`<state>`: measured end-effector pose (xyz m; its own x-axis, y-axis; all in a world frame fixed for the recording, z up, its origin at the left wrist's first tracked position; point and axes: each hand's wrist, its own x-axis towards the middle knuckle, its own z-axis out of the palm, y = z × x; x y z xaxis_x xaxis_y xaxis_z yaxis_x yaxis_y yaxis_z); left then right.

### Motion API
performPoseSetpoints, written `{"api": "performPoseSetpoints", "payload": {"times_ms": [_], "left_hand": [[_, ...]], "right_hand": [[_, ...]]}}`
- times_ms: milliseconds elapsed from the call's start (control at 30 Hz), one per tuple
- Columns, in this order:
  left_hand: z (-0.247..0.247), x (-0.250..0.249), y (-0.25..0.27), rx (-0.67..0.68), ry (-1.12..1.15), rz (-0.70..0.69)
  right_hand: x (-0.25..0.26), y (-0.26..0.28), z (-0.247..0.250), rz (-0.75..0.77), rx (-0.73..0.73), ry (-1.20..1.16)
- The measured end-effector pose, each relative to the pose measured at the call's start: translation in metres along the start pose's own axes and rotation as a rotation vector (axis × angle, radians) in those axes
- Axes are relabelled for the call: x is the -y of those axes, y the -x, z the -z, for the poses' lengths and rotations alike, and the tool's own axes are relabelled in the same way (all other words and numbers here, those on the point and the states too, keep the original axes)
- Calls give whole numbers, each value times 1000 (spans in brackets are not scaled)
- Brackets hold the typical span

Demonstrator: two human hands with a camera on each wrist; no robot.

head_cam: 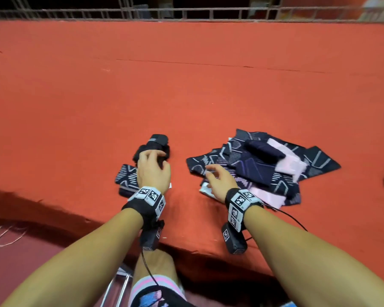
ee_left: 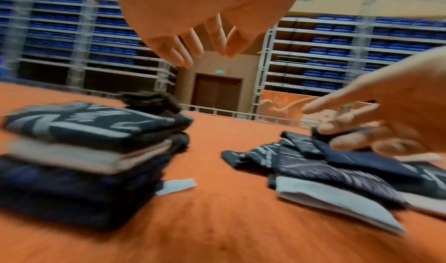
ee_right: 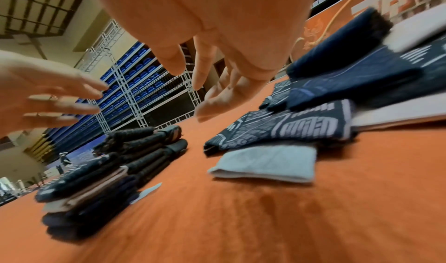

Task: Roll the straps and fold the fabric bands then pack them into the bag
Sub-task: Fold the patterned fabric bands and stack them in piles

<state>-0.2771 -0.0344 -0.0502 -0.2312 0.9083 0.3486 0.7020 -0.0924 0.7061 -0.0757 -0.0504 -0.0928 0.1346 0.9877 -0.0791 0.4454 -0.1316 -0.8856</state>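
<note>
Folded stack [head_cam: 129, 180] on table [head_cam: 208, 89], near edge. Loose bands [head_cam: 264, 165] right of stack. Right hand [head_cam: 220, 182] nearer, over their near-left corner, fingers spread, empty. Left hand [head_cam: 152, 171] above stack, loosely curled, empty.

Folded stack [head_cam: 129, 180] left of loose bands [head_cam: 264, 165]

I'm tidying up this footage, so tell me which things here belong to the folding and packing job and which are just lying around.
Job: folded stack, rolled straps, unfolded bands, left hand, right hand.

Lying about: white tag, railing, orange surface.
</note>
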Motion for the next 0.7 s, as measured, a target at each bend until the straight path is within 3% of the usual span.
{"api": "performPoseSetpoints", "payload": {"times_ms": [133,267,400,500,700], "left_hand": [[-63,-44,24,349,10,-194],[-118,-74,37,538,128,-160],[-159,-90,40,600,188,-27],[-184,-93,42,622,175,6],[-206,-107,51,544,155,41]], "right_hand": [[-28,1,42,-27,-115,13],[-54,-2,82,-101,-266,21],[-87,-1,108,-194,-361,94],[-106,4,117,-236,-349,128],[-117,0,120,-230,-313,185]]}}
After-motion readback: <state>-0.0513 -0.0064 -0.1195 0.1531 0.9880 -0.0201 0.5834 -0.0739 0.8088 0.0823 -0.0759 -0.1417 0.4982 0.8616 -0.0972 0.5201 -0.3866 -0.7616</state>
